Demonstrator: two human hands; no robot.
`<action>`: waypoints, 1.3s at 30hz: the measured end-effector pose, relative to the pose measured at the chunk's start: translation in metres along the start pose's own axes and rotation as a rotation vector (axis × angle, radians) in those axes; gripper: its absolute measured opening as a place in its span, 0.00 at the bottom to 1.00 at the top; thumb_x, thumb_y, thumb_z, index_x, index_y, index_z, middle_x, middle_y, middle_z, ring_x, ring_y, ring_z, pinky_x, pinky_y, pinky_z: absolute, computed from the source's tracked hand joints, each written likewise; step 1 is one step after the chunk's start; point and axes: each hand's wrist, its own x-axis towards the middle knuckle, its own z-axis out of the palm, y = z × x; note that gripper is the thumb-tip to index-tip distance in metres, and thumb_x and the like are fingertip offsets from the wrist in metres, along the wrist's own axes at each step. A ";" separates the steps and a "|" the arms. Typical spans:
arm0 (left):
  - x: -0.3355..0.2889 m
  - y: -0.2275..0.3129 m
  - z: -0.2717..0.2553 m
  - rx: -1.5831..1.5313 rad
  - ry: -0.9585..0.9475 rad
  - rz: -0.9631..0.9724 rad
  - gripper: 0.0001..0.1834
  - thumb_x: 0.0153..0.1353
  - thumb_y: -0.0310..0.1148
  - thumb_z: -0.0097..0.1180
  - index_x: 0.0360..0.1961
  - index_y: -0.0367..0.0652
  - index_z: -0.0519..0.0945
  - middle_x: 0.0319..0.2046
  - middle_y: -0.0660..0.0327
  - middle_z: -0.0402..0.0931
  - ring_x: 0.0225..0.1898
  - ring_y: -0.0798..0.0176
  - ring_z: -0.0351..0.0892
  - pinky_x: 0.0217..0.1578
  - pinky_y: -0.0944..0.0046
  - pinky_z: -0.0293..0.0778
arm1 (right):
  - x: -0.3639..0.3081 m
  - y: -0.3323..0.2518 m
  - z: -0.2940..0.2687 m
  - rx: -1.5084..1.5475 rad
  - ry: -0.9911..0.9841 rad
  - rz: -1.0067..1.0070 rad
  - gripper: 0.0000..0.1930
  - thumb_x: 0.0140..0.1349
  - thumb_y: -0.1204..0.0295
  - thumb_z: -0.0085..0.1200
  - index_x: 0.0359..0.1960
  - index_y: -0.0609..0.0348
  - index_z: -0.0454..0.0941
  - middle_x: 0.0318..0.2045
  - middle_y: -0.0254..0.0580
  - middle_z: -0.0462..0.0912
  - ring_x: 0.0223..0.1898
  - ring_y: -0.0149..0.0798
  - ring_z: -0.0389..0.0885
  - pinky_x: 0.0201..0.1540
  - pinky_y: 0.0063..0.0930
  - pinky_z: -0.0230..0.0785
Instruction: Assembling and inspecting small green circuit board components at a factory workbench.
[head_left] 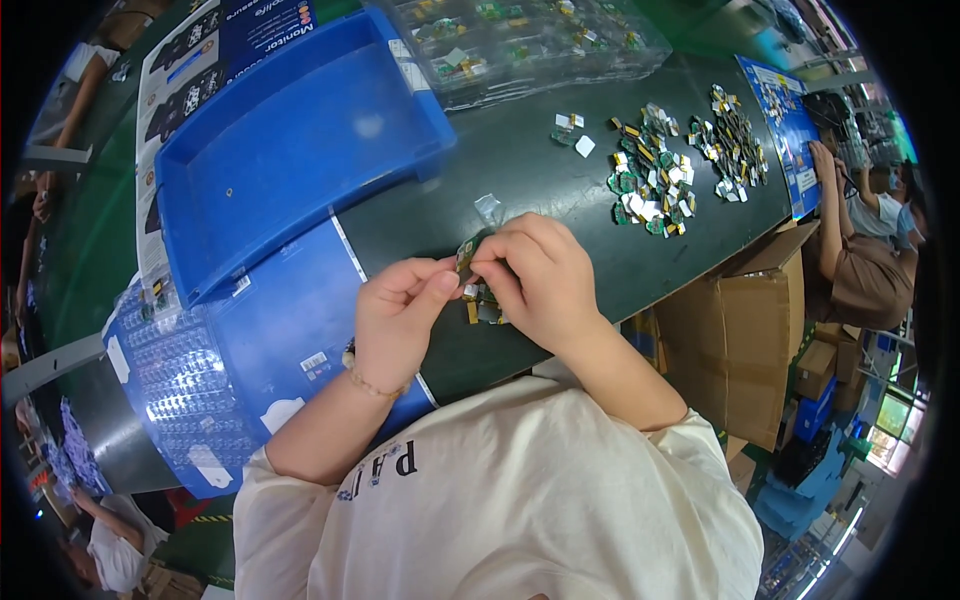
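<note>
Over the dark green table, my left hand (398,312) and my right hand (543,278) meet fingertip to fingertip. Between them, pinched by both, is a small green circuit board (465,254) with a pale part on its face. Its finer details are too small to make out. Just below my fingers lie a few small electronic parts (485,306), green, white and gold, partly hidden by my right hand. A scrap of clear film (488,207) rests on the table beyond my fingertips.
A blue bin (300,130) stands at the far left, with clear moulded trays (530,45) of parts behind. Piles of similar parts (655,175) spread to the right. An empty-looking blister sheet (190,375) lies left. A cardboard box (735,335) stands right; other people work around.
</note>
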 end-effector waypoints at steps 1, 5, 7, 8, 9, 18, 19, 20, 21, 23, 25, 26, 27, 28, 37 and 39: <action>0.001 0.000 0.000 -0.001 -0.001 -0.003 0.08 0.61 0.24 0.53 0.40 0.34 0.78 0.35 0.60 0.80 0.37 0.71 0.78 0.40 0.73 0.74 | 0.000 0.001 0.003 -0.009 -0.003 -0.011 0.08 0.44 0.77 0.61 0.26 0.55 0.74 0.26 0.36 0.75 0.28 0.42 0.74 0.31 0.32 0.67; 0.003 0.000 0.000 0.015 -0.005 -0.025 0.10 0.61 0.24 0.53 0.43 0.33 0.77 0.37 0.59 0.79 0.38 0.71 0.78 0.41 0.72 0.74 | -0.001 0.002 0.007 -0.010 -0.013 -0.009 0.09 0.45 0.79 0.58 0.27 0.56 0.71 0.28 0.40 0.74 0.29 0.45 0.73 0.31 0.33 0.67; 0.004 0.002 0.003 -0.019 -0.008 -0.030 0.11 0.62 0.25 0.52 0.45 0.33 0.76 0.38 0.58 0.79 0.39 0.70 0.78 0.42 0.72 0.74 | -0.003 0.000 0.007 0.002 -0.018 -0.013 0.09 0.46 0.79 0.57 0.27 0.56 0.71 0.28 0.41 0.74 0.29 0.45 0.73 0.31 0.33 0.67; 0.005 0.006 0.006 -0.084 0.000 -0.043 0.12 0.62 0.26 0.51 0.47 0.34 0.74 0.40 0.57 0.79 0.40 0.69 0.78 0.42 0.72 0.74 | -0.004 -0.001 0.007 0.013 -0.023 -0.017 0.09 0.46 0.80 0.57 0.28 0.57 0.70 0.29 0.42 0.74 0.29 0.46 0.73 0.32 0.34 0.67; 0.006 0.008 0.007 -0.151 0.007 -0.056 0.13 0.63 0.26 0.50 0.49 0.34 0.73 0.42 0.57 0.79 0.41 0.68 0.78 0.43 0.71 0.74 | -0.005 -0.001 0.006 0.013 -0.024 -0.017 0.09 0.46 0.80 0.57 0.28 0.57 0.70 0.29 0.42 0.74 0.29 0.46 0.73 0.32 0.34 0.67; 0.011 0.002 0.002 -0.316 0.092 -0.038 0.12 0.66 0.30 0.47 0.48 0.37 0.72 0.42 0.54 0.78 0.40 0.64 0.79 0.42 0.68 0.74 | 0.022 0.039 -0.003 -0.110 -0.083 -0.014 0.07 0.49 0.80 0.55 0.28 0.58 0.70 0.32 0.42 0.74 0.35 0.47 0.73 0.39 0.37 0.66; 0.011 0.002 0.001 -0.318 0.093 -0.035 0.12 0.66 0.30 0.47 0.48 0.37 0.72 0.42 0.54 0.78 0.40 0.64 0.79 0.42 0.68 0.74 | 0.023 0.044 -0.001 -0.173 -0.109 0.016 0.07 0.49 0.80 0.55 0.28 0.58 0.70 0.33 0.42 0.74 0.36 0.47 0.73 0.40 0.37 0.65; 0.011 0.004 -0.001 -0.321 0.081 -0.056 0.11 0.66 0.29 0.47 0.47 0.37 0.72 0.42 0.54 0.78 0.39 0.64 0.78 0.42 0.68 0.74 | 0.024 0.047 0.001 -0.235 -0.135 0.047 0.07 0.49 0.79 0.55 0.28 0.58 0.70 0.34 0.41 0.74 0.37 0.47 0.73 0.41 0.37 0.65; 0.011 0.005 -0.001 -0.323 0.069 -0.078 0.10 0.66 0.29 0.47 0.46 0.37 0.72 0.41 0.53 0.78 0.38 0.65 0.78 0.41 0.67 0.74 | 0.025 0.048 0.003 -0.248 -0.128 0.052 0.07 0.49 0.79 0.56 0.28 0.57 0.71 0.34 0.41 0.74 0.37 0.47 0.72 0.41 0.37 0.65; 0.010 0.001 -0.003 -0.264 0.043 -0.059 0.09 0.65 0.28 0.47 0.45 0.38 0.73 0.41 0.53 0.78 0.38 0.65 0.78 0.40 0.68 0.74 | 0.026 0.047 0.005 -0.264 -0.144 0.063 0.07 0.48 0.77 0.57 0.29 0.56 0.72 0.33 0.40 0.74 0.38 0.47 0.73 0.41 0.37 0.66; 0.008 0.000 -0.004 -0.205 0.014 -0.042 0.08 0.65 0.27 0.48 0.43 0.38 0.73 0.40 0.53 0.78 0.37 0.66 0.78 0.39 0.69 0.73 | 0.026 0.044 0.005 -0.282 -0.158 0.077 0.08 0.48 0.76 0.59 0.29 0.55 0.72 0.33 0.40 0.73 0.38 0.48 0.73 0.41 0.37 0.66; 0.007 0.000 -0.005 -0.124 -0.043 -0.037 0.07 0.65 0.26 0.47 0.42 0.38 0.73 0.40 0.53 0.78 0.37 0.65 0.78 0.41 0.68 0.73 | 0.028 0.040 0.005 -0.275 -0.153 0.134 0.10 0.47 0.74 0.61 0.30 0.55 0.73 0.33 0.40 0.73 0.38 0.48 0.73 0.40 0.38 0.67; 0.006 0.000 -0.005 -0.044 -0.101 -0.032 0.05 0.64 0.25 0.47 0.40 0.38 0.73 0.39 0.53 0.78 0.37 0.63 0.79 0.42 0.68 0.73 | 0.029 0.038 0.006 -0.267 -0.148 0.191 0.12 0.45 0.71 0.63 0.31 0.54 0.73 0.33 0.40 0.73 0.38 0.49 0.73 0.40 0.38 0.67; 0.004 0.000 -0.002 -0.045 -0.110 -0.031 0.05 0.64 0.25 0.47 0.40 0.38 0.73 0.39 0.53 0.78 0.37 0.63 0.79 0.42 0.68 0.73 | 0.030 0.037 0.006 -0.276 -0.143 0.193 0.12 0.45 0.71 0.63 0.31 0.54 0.73 0.33 0.40 0.73 0.38 0.49 0.73 0.40 0.38 0.67; -0.004 -0.004 0.003 0.200 -0.143 -0.055 0.04 0.59 0.23 0.55 0.35 0.37 0.79 0.35 0.61 0.81 0.35 0.71 0.78 0.36 0.73 0.72 | 0.038 0.074 -0.033 -0.331 0.093 0.191 0.12 0.49 0.70 0.62 0.35 0.58 0.78 0.34 0.44 0.77 0.34 0.47 0.76 0.39 0.36 0.69; -0.004 -0.002 0.007 0.200 -0.151 -0.066 0.04 0.58 0.23 0.56 0.34 0.38 0.80 0.34 0.61 0.81 0.33 0.69 0.79 0.36 0.72 0.73 | 0.040 0.094 -0.054 -0.526 0.101 0.246 0.10 0.49 0.70 0.62 0.33 0.56 0.79 0.32 0.41 0.78 0.36 0.46 0.75 0.40 0.35 0.69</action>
